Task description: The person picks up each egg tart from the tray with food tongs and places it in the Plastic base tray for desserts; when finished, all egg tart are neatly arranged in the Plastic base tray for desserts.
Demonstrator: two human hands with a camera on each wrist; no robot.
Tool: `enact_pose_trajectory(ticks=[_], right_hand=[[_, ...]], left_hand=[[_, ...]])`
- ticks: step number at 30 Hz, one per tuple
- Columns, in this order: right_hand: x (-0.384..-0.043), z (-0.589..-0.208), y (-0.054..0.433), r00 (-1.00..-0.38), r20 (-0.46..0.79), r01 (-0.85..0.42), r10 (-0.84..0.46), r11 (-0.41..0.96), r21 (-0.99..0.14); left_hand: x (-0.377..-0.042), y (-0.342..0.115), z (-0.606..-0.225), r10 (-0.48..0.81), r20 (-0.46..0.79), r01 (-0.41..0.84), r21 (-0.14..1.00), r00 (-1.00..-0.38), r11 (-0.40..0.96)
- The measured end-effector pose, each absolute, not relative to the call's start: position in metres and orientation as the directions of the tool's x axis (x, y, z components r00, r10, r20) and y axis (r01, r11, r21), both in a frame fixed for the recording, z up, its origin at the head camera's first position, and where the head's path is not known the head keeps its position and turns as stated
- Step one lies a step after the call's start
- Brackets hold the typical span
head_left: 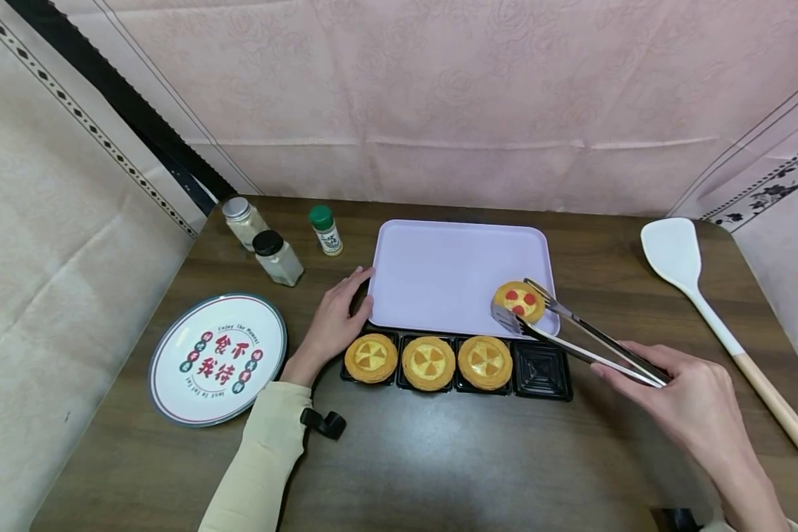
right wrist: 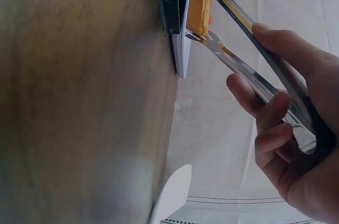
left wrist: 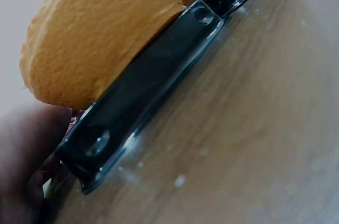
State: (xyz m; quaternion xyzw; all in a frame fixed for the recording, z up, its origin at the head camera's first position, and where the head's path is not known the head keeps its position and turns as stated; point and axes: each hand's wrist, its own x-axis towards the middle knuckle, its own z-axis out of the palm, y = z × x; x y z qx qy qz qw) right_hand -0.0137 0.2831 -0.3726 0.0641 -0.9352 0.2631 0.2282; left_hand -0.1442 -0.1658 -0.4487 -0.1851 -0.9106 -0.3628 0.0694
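In the head view my right hand point(head_left: 688, 391) grips metal tongs point(head_left: 598, 343), their two ends on either side of a small round pastry with red pieces on top point(head_left: 513, 295). That pastry sits at the lower right of a pale lilac tray point(head_left: 452, 273). My left hand point(head_left: 335, 318) rests at the tray's left edge, fingers extended. Along the tray's front lies a black plastic compartment tray point(head_left: 542, 369); three yellow pastries point(head_left: 428, 363) fill its left compartments, and the rightmost holds none. The right wrist view shows fingers and thumb curled round the tongs point(right wrist: 275, 78).
A round white plate-like disc with red characters point(head_left: 222, 360) lies at left. Behind it stand a silver-capped jar point(head_left: 244, 222), a black-capped jar point(head_left: 279, 258) and a green-capped bottle point(head_left: 326, 230). A white spatula with a wooden handle point(head_left: 698, 295) lies at right.
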Motion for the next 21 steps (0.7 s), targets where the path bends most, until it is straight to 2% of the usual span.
enact_pose_trajectory(ticks=[5,13,16,21], right_hand=[[-0.011,-0.370,0.285,-0.894,0.438,-0.171,0.097,0.829,-0.532],[0.006,-0.353,0.301,-0.914,0.381,-0.124,0.139,0.799,-0.589],[0.012,-0.350,0.312,-0.890,0.447,-0.212,0.088,0.788,-0.578],[0.019,-0.352,0.332,-0.832,0.542,-0.443,-0.118,0.730,-0.521]], left_hand=[[-0.143,-0.165,-0.448,0.287,0.260,0.387,0.635,-0.922,0.668],[-0.144,-0.164,-0.449,0.292,0.254,0.386,0.634,-0.922,0.670],[-0.144,-0.164,-0.449,0.292,0.258,0.389,0.633,-0.921,0.669],[-0.144,-0.166,-0.449,0.290,0.263,0.392,0.633,-0.920,0.667]])
